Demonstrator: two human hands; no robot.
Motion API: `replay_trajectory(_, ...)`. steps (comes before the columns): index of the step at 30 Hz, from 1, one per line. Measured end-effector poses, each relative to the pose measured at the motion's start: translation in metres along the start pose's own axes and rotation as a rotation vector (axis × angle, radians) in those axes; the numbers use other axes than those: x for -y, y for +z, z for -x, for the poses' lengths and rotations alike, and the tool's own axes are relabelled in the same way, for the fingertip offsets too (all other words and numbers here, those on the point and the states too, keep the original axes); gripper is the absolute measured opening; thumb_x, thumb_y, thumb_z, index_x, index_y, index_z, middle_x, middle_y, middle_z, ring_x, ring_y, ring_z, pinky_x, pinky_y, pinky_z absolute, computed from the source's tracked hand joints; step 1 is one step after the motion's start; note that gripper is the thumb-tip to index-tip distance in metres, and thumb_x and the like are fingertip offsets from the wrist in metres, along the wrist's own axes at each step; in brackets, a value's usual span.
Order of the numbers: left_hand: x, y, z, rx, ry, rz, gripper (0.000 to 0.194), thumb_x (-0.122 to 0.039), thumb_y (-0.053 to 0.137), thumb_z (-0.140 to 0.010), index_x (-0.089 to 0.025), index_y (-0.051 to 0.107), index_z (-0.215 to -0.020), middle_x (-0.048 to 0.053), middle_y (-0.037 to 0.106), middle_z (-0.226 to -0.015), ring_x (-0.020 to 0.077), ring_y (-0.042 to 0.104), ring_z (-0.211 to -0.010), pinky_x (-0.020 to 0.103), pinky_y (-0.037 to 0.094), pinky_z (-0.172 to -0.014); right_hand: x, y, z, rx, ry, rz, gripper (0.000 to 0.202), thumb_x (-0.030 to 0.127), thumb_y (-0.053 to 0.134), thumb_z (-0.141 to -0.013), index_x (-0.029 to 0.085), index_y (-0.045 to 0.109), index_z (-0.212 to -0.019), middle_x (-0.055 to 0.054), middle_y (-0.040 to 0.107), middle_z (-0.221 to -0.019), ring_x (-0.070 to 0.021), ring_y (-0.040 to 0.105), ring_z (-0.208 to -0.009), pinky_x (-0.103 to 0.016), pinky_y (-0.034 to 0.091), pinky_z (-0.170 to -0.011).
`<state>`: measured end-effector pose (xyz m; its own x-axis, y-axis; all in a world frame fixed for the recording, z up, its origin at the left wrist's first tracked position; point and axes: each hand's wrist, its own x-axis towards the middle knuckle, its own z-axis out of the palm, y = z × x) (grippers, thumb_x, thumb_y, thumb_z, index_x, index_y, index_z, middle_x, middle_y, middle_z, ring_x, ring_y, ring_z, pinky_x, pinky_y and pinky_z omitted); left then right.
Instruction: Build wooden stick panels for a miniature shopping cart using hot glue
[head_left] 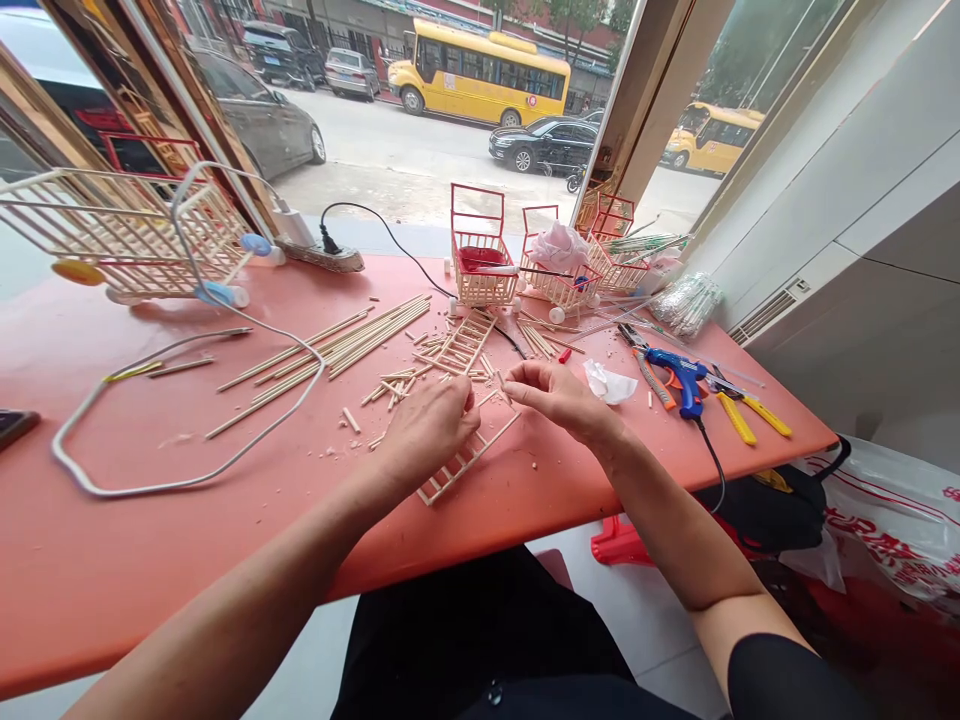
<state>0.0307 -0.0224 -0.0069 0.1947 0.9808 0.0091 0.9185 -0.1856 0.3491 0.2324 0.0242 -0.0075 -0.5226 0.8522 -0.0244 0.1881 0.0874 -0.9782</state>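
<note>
On the table's near side lies a ladder-like frame (pixel 480 450) of thin wooden sticks with several rungs. My left hand (pixel 439 415) is over the frame's left part with its fingers curled closed; what they hold, if anything, is hidden. Above the frame's far right end, my right hand (pixel 551 392) pinches a short wooden stick (pixel 503 382) between thumb and forefinger. Just beyond both hands rests a second ladder-like stick frame (pixel 463 345). Short cut sticks (pixel 394 388) are scattered to the left of it.
Long sticks (pixel 352 345) and a looped grey cable (pixel 202 485) lie left on the orange table (pixel 300 570). Small stick-built carts (pixel 480 270) stand at the back, a larger one (pixel 150 225) at left. Pliers (pixel 649 370), a blue glue gun (pixel 682 375) and yellow-handled cutters (pixel 750 410) lie right.
</note>
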Motion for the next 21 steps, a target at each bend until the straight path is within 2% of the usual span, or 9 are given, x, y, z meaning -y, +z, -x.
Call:
replay_trajectory(4,0.007,-0.006,-0.004,-0.015,-0.004,0.256,0.017,-0.034,0.055,-0.091,-0.020,0.063,-0.087,0.005,0.072,-0.084,0.0222,0.065,-0.079,0.032,0.043,-0.072,0.002,0.003,0.001,-0.090,-0.106,0.100,0.026,0.041,0.074,-0.083,0.017,0.066,-0.087,0.000,0.065,-0.082,-0.0131,0.057,-0.078,-0.030,0.044,-0.078)
replay_trajectory(10,0.024,-0.011,-0.009,0.134,0.111,0.594,0.032,-0.046,0.061,-0.082,-0.017,0.072,-0.088,0.003,0.071,-0.081,0.0201,0.062,-0.078,0.030,0.047,-0.072,0.003,0.007,0.003,-0.090,-0.127,0.213,0.021,0.038,0.070,-0.086,0.017,0.069,-0.087,-0.002,0.070,-0.084,-0.0151,0.061,-0.080,-0.030,0.045,-0.076)
replay_trajectory(12,0.026,-0.015,-0.009,0.163,0.147,0.635,0.031,-0.045,0.062,-0.080,-0.016,0.073,-0.088,0.001,0.068,-0.078,0.0184,0.059,-0.075,0.029,0.045,-0.068,0.003,0.008,0.004,-0.092,-0.135,0.251,0.021,0.038,0.069,-0.087,0.017,0.070,-0.088,-0.003,0.071,-0.083,-0.0154,0.061,-0.080,-0.030,0.045,-0.075)
replay_trajectory(17,0.025,-0.027,-0.004,0.156,0.089,0.642,0.030,-0.041,0.063,-0.077,-0.015,0.074,-0.085,-0.003,0.055,-0.065,0.0137,0.049,-0.063,0.026,0.038,-0.059,0.004,0.013,0.005,-0.118,-0.190,0.327,0.020,0.038,0.069,-0.089,0.018,0.073,-0.087,-0.003,0.073,-0.084,-0.0156,0.062,-0.079,-0.029,0.046,-0.074)
replay_trajectory(21,0.025,-0.028,-0.003,0.106,0.090,0.615,0.028,-0.041,0.064,-0.076,-0.016,0.075,-0.083,-0.001,0.061,-0.067,0.0155,0.054,-0.066,0.026,0.041,-0.060,0.003,0.017,0.004,-0.135,-0.202,0.380,0.019,0.037,0.068,-0.090,0.020,0.073,-0.087,-0.002,0.075,-0.084,-0.0156,0.063,-0.078,-0.030,0.046,-0.075)
